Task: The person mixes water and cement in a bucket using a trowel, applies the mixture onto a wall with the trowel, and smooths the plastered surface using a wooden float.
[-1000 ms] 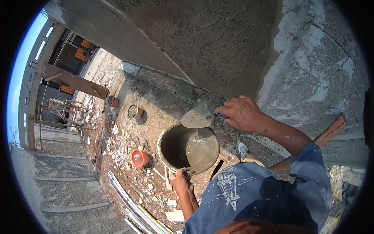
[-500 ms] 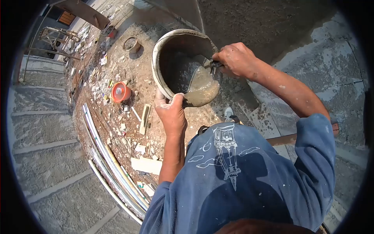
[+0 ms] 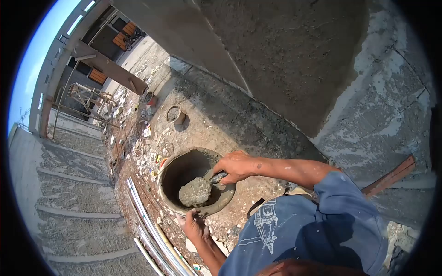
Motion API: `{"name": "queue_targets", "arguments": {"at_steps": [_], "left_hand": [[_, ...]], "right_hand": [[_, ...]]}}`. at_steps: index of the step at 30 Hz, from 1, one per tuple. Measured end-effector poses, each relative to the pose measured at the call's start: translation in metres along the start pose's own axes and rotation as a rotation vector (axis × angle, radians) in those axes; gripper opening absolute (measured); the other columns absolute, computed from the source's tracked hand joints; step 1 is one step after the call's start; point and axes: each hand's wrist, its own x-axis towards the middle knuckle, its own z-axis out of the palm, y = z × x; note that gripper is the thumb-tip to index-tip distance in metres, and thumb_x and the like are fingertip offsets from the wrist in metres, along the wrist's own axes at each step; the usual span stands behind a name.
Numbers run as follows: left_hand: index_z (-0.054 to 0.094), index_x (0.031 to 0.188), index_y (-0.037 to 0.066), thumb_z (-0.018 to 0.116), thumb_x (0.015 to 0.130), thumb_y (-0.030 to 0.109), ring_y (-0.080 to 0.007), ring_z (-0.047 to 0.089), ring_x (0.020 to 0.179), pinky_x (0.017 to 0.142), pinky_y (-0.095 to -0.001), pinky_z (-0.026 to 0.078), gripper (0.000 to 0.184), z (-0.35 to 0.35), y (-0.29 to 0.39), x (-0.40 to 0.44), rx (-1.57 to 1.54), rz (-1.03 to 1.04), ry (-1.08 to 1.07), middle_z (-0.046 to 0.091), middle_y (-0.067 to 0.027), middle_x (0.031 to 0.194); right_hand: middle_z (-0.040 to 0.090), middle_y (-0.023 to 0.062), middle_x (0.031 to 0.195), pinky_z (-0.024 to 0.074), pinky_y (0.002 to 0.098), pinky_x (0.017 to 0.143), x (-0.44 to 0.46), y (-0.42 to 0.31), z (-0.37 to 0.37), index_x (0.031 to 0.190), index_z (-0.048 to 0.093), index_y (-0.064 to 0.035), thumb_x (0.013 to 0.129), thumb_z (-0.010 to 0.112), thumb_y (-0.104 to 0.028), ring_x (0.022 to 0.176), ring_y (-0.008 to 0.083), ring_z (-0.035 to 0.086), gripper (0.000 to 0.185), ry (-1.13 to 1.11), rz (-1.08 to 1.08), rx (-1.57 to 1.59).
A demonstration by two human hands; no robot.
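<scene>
At bucket rim [image 3: 161, 184], six o'clock: left hand [image 3: 193, 226] clasped, likely for steadying; at two, loaded trowel [image 3: 195, 192] gripped by right hand [image 3: 235, 166].

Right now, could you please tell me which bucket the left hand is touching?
The big bucket, with the left hand at its rim; the small bucket and red bucket are farther off, untouched.
</scene>
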Motion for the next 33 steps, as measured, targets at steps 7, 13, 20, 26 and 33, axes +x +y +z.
{"name": "queue_targets", "arguments": {"at_steps": [7, 13, 20, 26, 33], "left_hand": [[0.057, 0.099, 0.006, 0.065, 0.079, 0.005, -0.0097, 0.050, 0.048, 0.039, -0.0245, 0.041, 0.021, 0.042, 0.010, -0.016, 0.130, -0.085, 0.265, 0.055, -0.0004, 0.066], [0.056, 0.104, 0.004, 0.065, 0.077, 0.000, -0.0127, 0.052, 0.050, 0.039, -0.0256, 0.039, 0.029, 0.081, 0.011, -0.038, 0.121, -0.024, 0.190, 0.058, -0.0021, 0.073], [0.056, 0.114, 0.005, 0.064, 0.077, -0.002, -0.0084, 0.051, 0.056, 0.043, -0.0228, 0.039, 0.038, 0.130, -0.002, -0.036, 0.099, -0.080, -0.072, 0.057, -0.0001, 0.078], [0.057, 0.114, 0.006, 0.063, 0.080, -0.005, -0.0088, 0.056, 0.062, 0.048, -0.0227, 0.044, 0.037, 0.162, 0.003, -0.046, -0.027, -0.026, -0.280, 0.059, 0.0000, 0.083], [0.057, 0.103, 0.005, 0.063, 0.081, -0.004, -0.0080, 0.055, 0.062, 0.053, -0.0230, 0.047, 0.025, 0.149, 0.012, -0.043, -0.009, 0.169, -0.356, 0.059, -0.0011, 0.078]], "right_hand": [[0.063, 0.0006, 0.074, 0.0474, 0.0298, 0.057, -0.031, 0.134, -0.136, 0.111, 0.071, 0.0023, 0.093, 0.070, -0.033, 0.063, 0.0096, 0.056, 0.040, 0.007, 0.064, 0.583], [0.059, -0.0035, 0.075, 0.0427, 0.0242, 0.057, -0.219, 0.109, -0.271, 0.133, 0.063, -0.0055, 0.096, 0.067, -0.026, 0.062, 0.0051, 0.049, 0.043, 1.252, 0.311, 0.088], [0.069, 0.0091, 0.094, 0.0523, 0.0437, 0.075, -0.177, 0.032, -0.156, 0.116, 0.067, -0.0131, 0.082, 0.074, -0.018, 0.082, 0.0269, 0.067, 0.035, 0.671, 0.249, -0.463], [0.065, 0.0039, 0.086, 0.0480, 0.0370, 0.074, -0.090, 0.042, -0.017, 0.097, 0.066, -0.0112, 0.080, 0.065, -0.013, 0.087, 0.0201, 0.067, 0.018, 0.427, 0.053, -0.850], [0.058, 0.0017, 0.081, 0.0438, 0.0322, 0.075, -0.068, -0.008, -0.085, 0.110, 0.067, -0.0118, 0.085, 0.065, -0.016, 0.083, 0.0151, 0.062, 0.025, 0.404, 0.028, -1.295]]}}
